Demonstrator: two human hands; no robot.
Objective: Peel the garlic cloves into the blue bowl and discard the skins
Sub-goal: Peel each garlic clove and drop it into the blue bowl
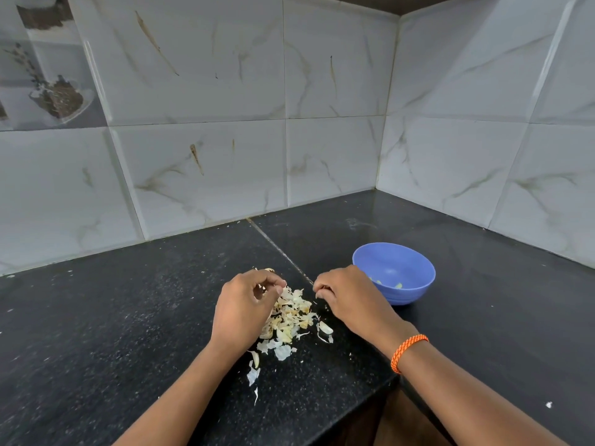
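Observation:
A pile of pale garlic skins (pixel 289 317) lies on the black counter between my hands. My left hand (pixel 244 307) hovers over the pile's left side with thumb and fingers curled, pinching a small garlic clove (pixel 260 286) that is mostly hidden. My right hand (pixel 347 297) is just right of the pile, fingers curled down toward the counter, and nothing shows in them. The blue bowl (pixel 415 284) stands directly behind my right hand and holds a few peeled cloves (pixel 398 285). One whole clove (pixel 325 327) lies at the pile's right edge.
The black speckled counter (pixel 128 317) runs into a tiled corner, with walls behind and to the right. Its front edge (pixel 370 400) cuts in close below my right forearm. Stray skin scraps (pixel 253 375) trail toward me from the pile.

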